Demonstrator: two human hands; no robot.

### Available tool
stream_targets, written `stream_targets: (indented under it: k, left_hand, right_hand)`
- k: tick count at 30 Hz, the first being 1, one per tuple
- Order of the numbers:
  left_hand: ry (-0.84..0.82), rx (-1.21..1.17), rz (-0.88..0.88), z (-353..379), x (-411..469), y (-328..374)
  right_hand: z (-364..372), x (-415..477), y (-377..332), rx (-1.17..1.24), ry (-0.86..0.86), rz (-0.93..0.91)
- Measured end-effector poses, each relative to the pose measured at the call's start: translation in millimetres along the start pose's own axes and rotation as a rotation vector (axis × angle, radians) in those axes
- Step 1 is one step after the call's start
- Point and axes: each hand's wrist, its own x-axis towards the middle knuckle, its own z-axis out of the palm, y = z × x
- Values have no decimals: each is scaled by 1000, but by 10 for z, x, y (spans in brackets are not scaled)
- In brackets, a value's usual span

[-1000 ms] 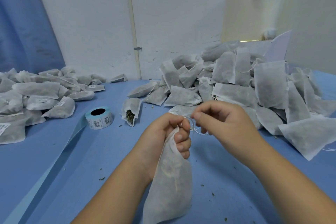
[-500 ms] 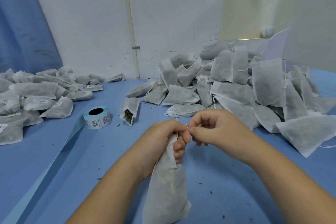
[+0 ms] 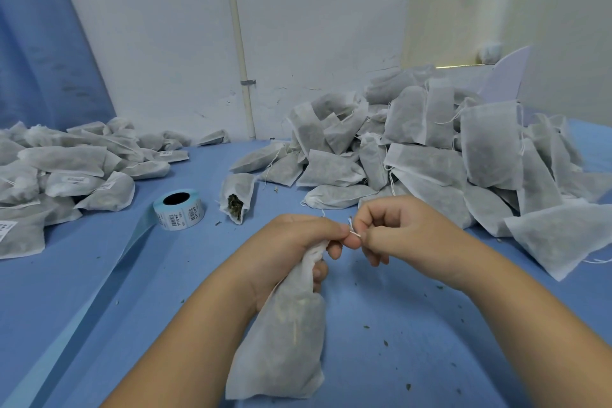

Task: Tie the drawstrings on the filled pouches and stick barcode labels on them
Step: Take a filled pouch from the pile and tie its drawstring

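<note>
While the left hand (image 3: 291, 248) clenches the gathered neck of a filled pouch (image 3: 284, 341) hanging below it over the tabletop (image 3: 99, 291), the right hand (image 3: 407, 235) pinches the white drawstring (image 3: 355, 234) just beside the left fingertips (short, looks taut). Label roll (image 3: 178, 209) lies beyond-left of the left hand, open pouch (image 3: 238, 195) beside it; unlabelled pile (image 3: 463, 156) beyond the right hand, labelled pile (image 3: 66, 169) far left

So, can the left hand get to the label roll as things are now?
Probably yes: bare table lies between the left hand and the label roll, though that hand grips the pouch.
</note>
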Motion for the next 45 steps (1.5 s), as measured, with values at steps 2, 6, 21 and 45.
stream_targets:
  k: [2, 6, 21, 45]
  left_hand:
    - [35, 29, 6, 2, 3, 2]
    - [98, 62, 8, 8, 14, -9]
    - [147, -50, 127, 13, 23, -31]
    - [224, 125, 158, 48, 34, -62]
  right_hand:
    - [-6, 7, 20, -12, 1, 6]
    - [-15, 19, 45, -40, 4, 21]
    - [-24, 37, 11, 178, 197, 25]
    - [117, -10, -42, -217, 278, -93]
